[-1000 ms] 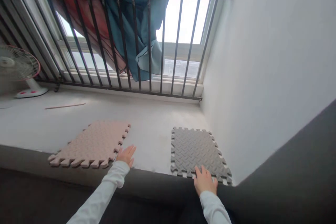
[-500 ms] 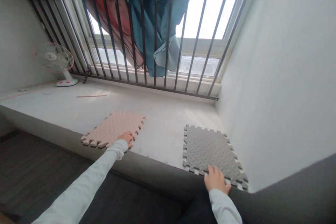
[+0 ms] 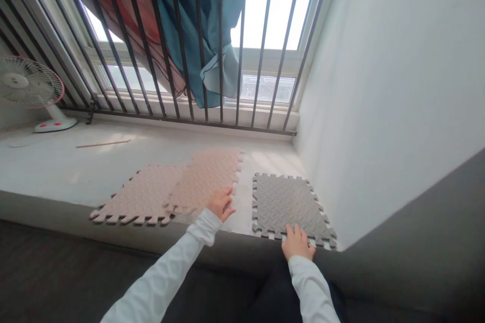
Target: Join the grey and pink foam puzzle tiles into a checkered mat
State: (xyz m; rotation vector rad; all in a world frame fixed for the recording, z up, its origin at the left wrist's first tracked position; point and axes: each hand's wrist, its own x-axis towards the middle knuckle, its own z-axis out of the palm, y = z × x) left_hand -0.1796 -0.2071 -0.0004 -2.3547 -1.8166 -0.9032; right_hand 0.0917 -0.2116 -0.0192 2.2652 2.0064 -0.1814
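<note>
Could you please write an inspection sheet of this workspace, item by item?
Surface: pale ledge below a window.
Job's things: two pink foam mats, near pink mat and far pink mat, overlapping; grey foam mat apart at the right.
Clutter: thin stick.
Grippers: left hand on the far pink mat's corner; right hand flat on the grey mat's near edge.
Cables: nothing seen.
Surroundings: fan, black railing, hanging cloth, white wall.

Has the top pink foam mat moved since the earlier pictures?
Yes. The left hand has slid a pink mat rightward off another pink mat, toward the grey mat.
</note>
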